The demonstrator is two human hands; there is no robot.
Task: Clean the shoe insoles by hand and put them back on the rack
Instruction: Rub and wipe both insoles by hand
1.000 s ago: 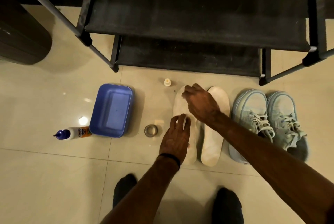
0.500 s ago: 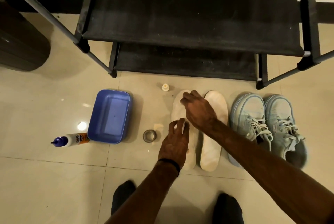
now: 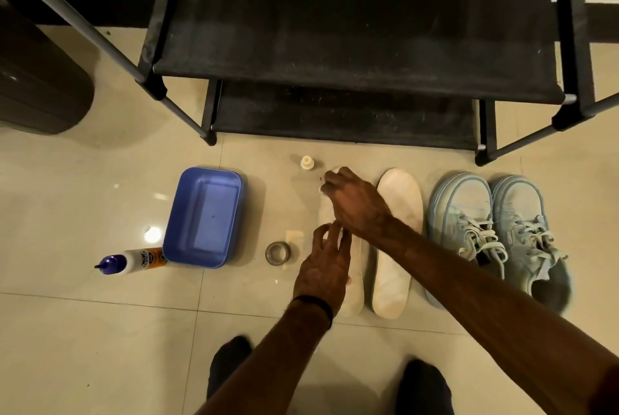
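Observation:
Two white insoles lie side by side on the tiled floor in front of the black shoe rack (image 3: 351,29). My right hand (image 3: 355,203) reaches across the toe end of the left insole (image 3: 355,294), its fingers curled over the toe's left edge. Lower down, my left hand (image 3: 323,267) rests on the middle of that same insole with fingers spread. Most of this insole is hidden under both hands. The right insole (image 3: 397,240) lies untouched beside it.
A pair of light blue sneakers (image 3: 469,230) stands right of the insoles. To the left are a blue tub (image 3: 204,217), a lying bottle (image 3: 134,260), a metal ring (image 3: 277,253) and a small cap (image 3: 307,162). A dark bin (image 3: 33,79) is far left.
Both hands stay on the left insole. My right hand has shifted slightly toward the toe's left edge, and my left hand's fingers have crept a little forward.

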